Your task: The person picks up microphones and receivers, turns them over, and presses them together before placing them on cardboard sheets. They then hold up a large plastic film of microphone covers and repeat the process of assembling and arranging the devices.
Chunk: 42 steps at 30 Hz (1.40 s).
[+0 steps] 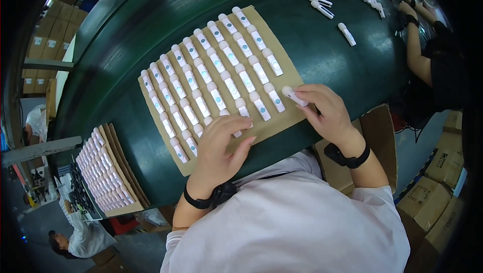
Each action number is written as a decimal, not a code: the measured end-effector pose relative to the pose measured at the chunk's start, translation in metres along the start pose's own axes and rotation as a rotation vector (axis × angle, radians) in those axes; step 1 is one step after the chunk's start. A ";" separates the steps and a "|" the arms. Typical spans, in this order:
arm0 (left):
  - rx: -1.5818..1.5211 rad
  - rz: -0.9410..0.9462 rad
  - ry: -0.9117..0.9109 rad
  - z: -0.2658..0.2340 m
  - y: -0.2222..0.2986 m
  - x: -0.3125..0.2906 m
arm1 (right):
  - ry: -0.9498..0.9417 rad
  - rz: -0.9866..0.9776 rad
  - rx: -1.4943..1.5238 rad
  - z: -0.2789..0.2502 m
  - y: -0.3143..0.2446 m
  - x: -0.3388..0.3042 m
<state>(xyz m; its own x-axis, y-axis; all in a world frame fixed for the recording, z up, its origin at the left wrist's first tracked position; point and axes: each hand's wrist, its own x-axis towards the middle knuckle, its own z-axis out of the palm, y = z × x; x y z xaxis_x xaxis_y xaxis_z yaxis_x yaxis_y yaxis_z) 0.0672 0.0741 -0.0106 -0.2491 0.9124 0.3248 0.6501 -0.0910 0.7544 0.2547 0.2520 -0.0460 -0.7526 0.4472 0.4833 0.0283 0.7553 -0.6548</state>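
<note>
A brown cardboard sheet lies on the green table before me, bearing slanted rows of small white wand-shaped devices with round pale pink heads; several show a blue or dark round mark. My right hand pinches one more such device between thumb and fingers at the sheet's right edge, its round head pointing up and left. Over the near part of the sheet, my left hand has its thumb apart from its bent fingers. The fingertips are close to a device in the nearest row; whether they touch it is unclear.
Loose devices are scattered toward the far right, where a co-worker's hands work. Stacked cardboard sheets with more devices stand at the left. An open carton sits beside me; closed cartons are behind it. Other people are at left.
</note>
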 end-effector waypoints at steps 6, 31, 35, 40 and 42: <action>0.021 -0.026 0.074 -0.018 -0.003 -0.009 | -0.149 -0.102 -0.219 -0.007 0.005 -0.011; -0.018 0.022 0.169 -0.021 0.016 -0.019 | 0.446 0.725 -0.356 -0.098 0.057 -0.200; -0.026 0.018 0.141 -0.004 0.025 -0.009 | 0.310 1.073 -0.624 -0.092 0.108 -0.346; 0.019 0.007 0.111 0.005 0.041 -0.007 | 0.081 1.458 -0.557 -0.070 0.164 -0.416; 0.041 0.011 0.094 0.013 0.047 -0.004 | 0.054 1.510 -0.492 -0.065 0.178 -0.417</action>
<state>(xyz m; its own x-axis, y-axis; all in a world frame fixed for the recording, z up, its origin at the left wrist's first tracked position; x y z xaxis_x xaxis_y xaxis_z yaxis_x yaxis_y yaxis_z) 0.1080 0.0711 0.0165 -0.3069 0.8698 0.3864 0.6817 -0.0825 0.7270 0.6164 0.2311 -0.3270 0.1863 0.9047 -0.3831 0.9046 -0.3101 -0.2923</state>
